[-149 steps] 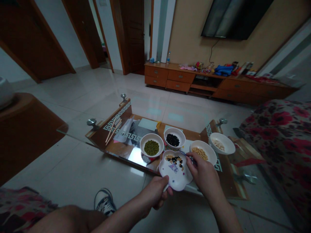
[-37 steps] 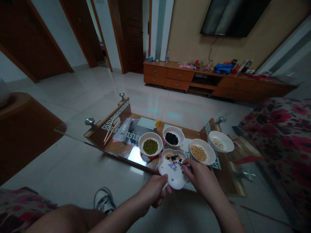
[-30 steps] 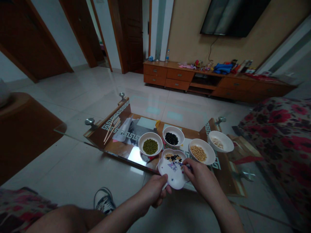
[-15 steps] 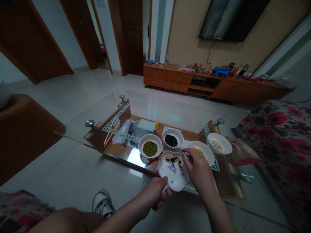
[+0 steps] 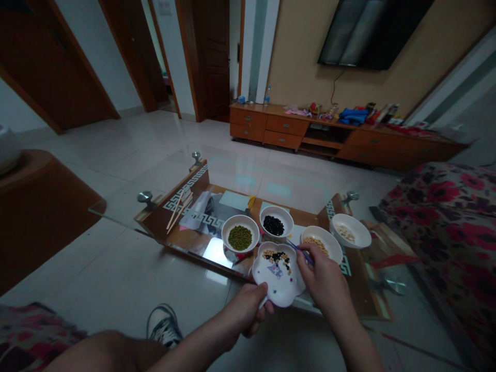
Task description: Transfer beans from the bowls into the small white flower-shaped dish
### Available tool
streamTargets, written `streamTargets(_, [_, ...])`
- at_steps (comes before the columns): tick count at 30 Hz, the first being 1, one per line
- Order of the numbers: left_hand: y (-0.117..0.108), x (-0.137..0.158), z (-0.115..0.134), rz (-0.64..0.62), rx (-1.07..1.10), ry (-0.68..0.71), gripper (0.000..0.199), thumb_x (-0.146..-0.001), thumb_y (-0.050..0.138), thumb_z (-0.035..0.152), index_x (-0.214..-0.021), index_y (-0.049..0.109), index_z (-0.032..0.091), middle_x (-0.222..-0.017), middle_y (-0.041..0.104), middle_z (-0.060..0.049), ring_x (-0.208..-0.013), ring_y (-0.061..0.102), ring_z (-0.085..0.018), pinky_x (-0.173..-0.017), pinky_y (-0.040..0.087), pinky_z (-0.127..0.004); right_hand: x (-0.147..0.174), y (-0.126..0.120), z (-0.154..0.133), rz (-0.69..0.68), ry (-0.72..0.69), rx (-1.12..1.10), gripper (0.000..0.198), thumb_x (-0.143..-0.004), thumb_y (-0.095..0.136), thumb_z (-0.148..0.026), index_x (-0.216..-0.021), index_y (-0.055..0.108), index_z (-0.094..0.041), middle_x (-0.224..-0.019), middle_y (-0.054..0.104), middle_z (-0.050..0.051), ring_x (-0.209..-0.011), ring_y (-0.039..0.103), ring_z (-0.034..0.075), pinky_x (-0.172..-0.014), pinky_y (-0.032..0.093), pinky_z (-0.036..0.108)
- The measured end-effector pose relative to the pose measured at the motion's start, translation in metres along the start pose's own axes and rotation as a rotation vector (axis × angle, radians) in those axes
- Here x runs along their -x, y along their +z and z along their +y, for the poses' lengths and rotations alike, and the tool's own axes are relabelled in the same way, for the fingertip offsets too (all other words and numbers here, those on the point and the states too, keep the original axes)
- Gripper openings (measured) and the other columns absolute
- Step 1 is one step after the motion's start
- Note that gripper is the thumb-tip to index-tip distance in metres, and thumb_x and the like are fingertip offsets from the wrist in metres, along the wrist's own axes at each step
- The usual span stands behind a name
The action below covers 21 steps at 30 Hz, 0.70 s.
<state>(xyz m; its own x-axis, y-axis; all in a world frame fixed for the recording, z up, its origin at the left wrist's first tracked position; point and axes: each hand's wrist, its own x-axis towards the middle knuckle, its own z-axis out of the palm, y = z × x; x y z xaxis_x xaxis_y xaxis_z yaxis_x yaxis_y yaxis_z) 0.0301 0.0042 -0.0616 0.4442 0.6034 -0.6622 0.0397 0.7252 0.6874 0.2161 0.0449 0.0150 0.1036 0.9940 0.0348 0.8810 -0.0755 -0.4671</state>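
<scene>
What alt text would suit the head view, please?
The left hand holds a flower-shaped plate of mixed beans; the right hand holds purple tweezers near its rim. Nearby, four white bowls on a glass table contain mung beans, black beans, soybeans and pale pieces.

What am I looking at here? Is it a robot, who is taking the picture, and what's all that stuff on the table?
No robot here, just a person using two bare hands. The camera sits on the person's head, looking forward and down, so you see almost what they see. On the glass table stand four white bowls: one with green beans, one with black beans, one with tan beans and one with pale pieces. The left hand holds a flower-shaped dish with black and tan beans in it. The right hand holds a slim blue tool, perhaps tweezers.
</scene>
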Motion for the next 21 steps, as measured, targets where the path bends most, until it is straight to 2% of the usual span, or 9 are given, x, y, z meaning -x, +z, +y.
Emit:
streamTargets(6, [0.001, 0.005, 0.005, -0.003, 0.014, 0.003, 0.055, -0.078, 0.038, 0.072, -0.073, 0.053, 0.019, -0.045, 0.032, 0.009, -0.029, 0.022, -0.005, -0.037, 0.012, -0.019, 0.005, -0.004, 0.002, -0.189, 0.023, 0.071, 0.026, -0.088, 0.041, -0.042, -0.095, 0.058, -0.024, -0.078, 0.068, 0.003, -0.074, 0.064, 0.019, -0.058, 0.037, 0.024])
streamTargets(10, [0.002, 0.009, 0.010, -0.014, 0.020, -0.007, 0.052, -0.079, 0.037, 0.068, -0.073, 0.053, 0.019, -0.045, 0.032, 0.009, -0.029, 0.020, -0.005, -0.036, 0.011, -0.019, 0.007, -0.002, 0.006, -0.264, 0.003, 0.092, 0.023, -0.086, 0.043, -0.040, -0.092, 0.058, -0.024, -0.081, 0.068, 0.004, -0.073, 0.063, 0.018, -0.057, 0.034, 0.023])
streamTargets(15, [0.002, 0.007, 0.007, -0.004, 0.014, -0.002, 0.054, -0.078, 0.037, 0.070, -0.073, 0.053, 0.019, -0.046, 0.033, 0.009, -0.028, 0.022, -0.005, -0.036, 0.013, -0.019, 0.008, 0.003, 0.012, -0.312, -0.027, 0.091, 0.020, -0.085, 0.045, -0.037, -0.089, 0.059, -0.023, -0.078, 0.067, 0.004, -0.069, 0.061, 0.017, -0.058, 0.034, 0.023])
streamTargets(21, [0.002, 0.008, 0.009, -0.003, 0.003, -0.022, 0.053, -0.078, 0.037, 0.069, -0.071, 0.052, 0.019, -0.043, 0.032, 0.009, -0.028, 0.022, -0.006, -0.035, 0.013, -0.020, 0.007, 0.007, 0.015, -0.304, -0.038, 0.108, 0.018, -0.084, 0.048, -0.034, -0.087, 0.060, -0.022, -0.077, 0.067, 0.004, -0.069, 0.060, 0.016, -0.059, 0.032, 0.023])
